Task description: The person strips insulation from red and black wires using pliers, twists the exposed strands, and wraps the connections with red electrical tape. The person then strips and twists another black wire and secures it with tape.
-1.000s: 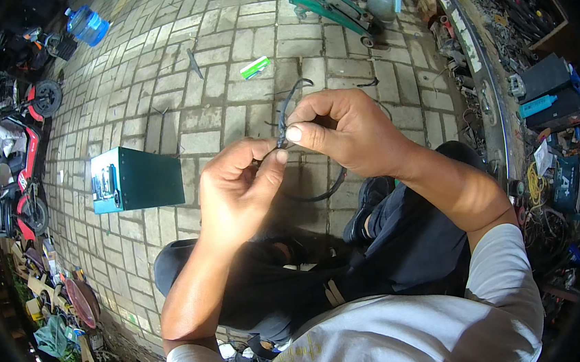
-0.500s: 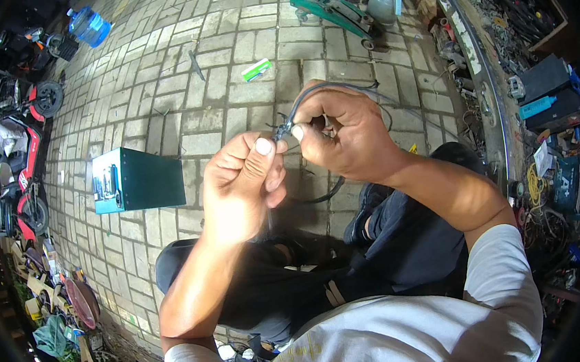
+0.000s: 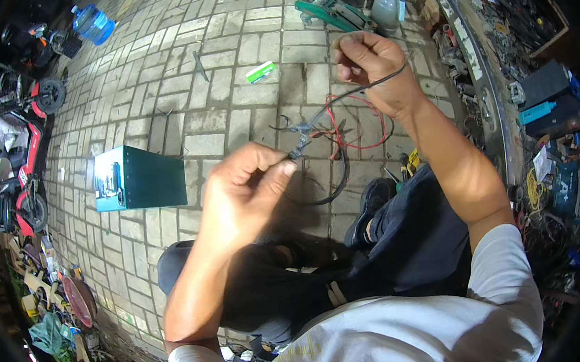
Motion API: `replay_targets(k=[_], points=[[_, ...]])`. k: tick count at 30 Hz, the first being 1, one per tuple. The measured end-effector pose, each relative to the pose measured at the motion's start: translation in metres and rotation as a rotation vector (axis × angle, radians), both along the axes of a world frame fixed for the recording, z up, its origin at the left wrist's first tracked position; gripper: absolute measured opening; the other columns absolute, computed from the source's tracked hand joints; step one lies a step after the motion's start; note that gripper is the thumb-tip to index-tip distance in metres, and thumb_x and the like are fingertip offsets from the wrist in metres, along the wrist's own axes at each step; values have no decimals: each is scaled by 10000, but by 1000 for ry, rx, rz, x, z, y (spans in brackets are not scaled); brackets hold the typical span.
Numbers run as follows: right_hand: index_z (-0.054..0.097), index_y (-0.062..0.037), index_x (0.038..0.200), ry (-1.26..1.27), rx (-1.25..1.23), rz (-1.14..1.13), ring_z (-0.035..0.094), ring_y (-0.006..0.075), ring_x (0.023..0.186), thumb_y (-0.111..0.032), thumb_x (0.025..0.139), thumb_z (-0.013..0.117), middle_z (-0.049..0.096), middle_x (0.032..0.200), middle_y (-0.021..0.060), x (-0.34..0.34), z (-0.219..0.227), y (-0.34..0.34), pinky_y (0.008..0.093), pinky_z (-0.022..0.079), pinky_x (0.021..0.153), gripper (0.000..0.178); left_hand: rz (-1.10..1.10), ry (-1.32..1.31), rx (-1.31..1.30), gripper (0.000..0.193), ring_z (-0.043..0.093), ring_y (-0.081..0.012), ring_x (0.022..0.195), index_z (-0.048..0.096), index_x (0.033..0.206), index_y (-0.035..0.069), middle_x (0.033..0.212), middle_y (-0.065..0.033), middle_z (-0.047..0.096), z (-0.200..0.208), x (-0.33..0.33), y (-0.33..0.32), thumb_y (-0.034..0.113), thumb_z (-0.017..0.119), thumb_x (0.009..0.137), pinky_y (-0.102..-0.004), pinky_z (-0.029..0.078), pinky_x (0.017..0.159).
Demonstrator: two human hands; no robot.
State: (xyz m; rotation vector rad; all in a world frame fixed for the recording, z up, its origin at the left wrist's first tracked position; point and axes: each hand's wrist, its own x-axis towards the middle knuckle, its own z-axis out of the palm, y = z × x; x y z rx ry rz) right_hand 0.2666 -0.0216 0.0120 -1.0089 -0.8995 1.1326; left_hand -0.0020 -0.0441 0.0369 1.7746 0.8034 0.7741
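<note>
My left hand (image 3: 246, 192) pinches a dark electrical cable between thumb and forefinger, just below a tangle of bare, frayed wire strands (image 3: 303, 130). From that tangle a black cable (image 3: 354, 91) rises to the right and lies across my right hand near the wrist. My right hand (image 3: 373, 63) is raised farther out with its fingers curled closed; whatever is between its fingertips is too small to make out. Below the hands, on the paving, a thin red wire (image 3: 383, 128) lies in a loop. Another black cable (image 3: 336, 192) curves beneath the joint.
A dark green box (image 3: 151, 176) stands on the paving at left. Ahead lie a small green-and-white carton (image 3: 260, 72) and a green floor jack (image 3: 331, 15). Yellow-handled tools (image 3: 410, 161) lie beside my right knee. Cluttered parts line the right; a red scooter (image 3: 29, 159) stands far left.
My right hand has come away from the joint, moving up and to the right. My left hand keeps its pinch on the cable, and the frayed strands and red wire now show.
</note>
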Motion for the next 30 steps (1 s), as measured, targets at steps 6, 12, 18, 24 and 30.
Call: replay_targets(k=[6,12,18,24,30], points=[[654,-5,1004,-692,-190,781,600,121,739,-258,899,641,667,868,55,10,8,-18,267,492,669,274,197,-69,-118,139,458,-41,662,564,779,18,711,28,564,-5,-3,9,28,665,873,-207,404,614],[632,32,979,-444,-127,527,602,111,631,-278,834,734,656,803,67,-52,23,-55,257,502,595,357,246,-153,-153,155,419,-20,616,555,764,40,679,45,540,-6,7,7,18,661,875,-195,370,565],[643,19,957,-247,-158,350,597,76,602,-223,905,641,659,781,39,-63,27,-43,213,452,503,248,169,-155,-69,127,410,-13,609,556,801,35,700,45,530,-15,14,3,12,658,873,-193,352,536],[639,19,954,-528,183,250,617,121,681,-75,891,596,655,803,80,-58,19,-42,267,484,613,122,77,-302,-392,110,442,-53,515,555,918,28,694,-11,545,-9,14,5,130,559,960,-192,367,464],[629,-22,964,-921,617,214,609,268,724,-48,820,658,625,798,107,-49,12,-31,347,474,626,149,73,-330,-592,234,295,-50,478,560,929,12,606,24,385,-9,14,4,220,481,1004,-201,262,426]])
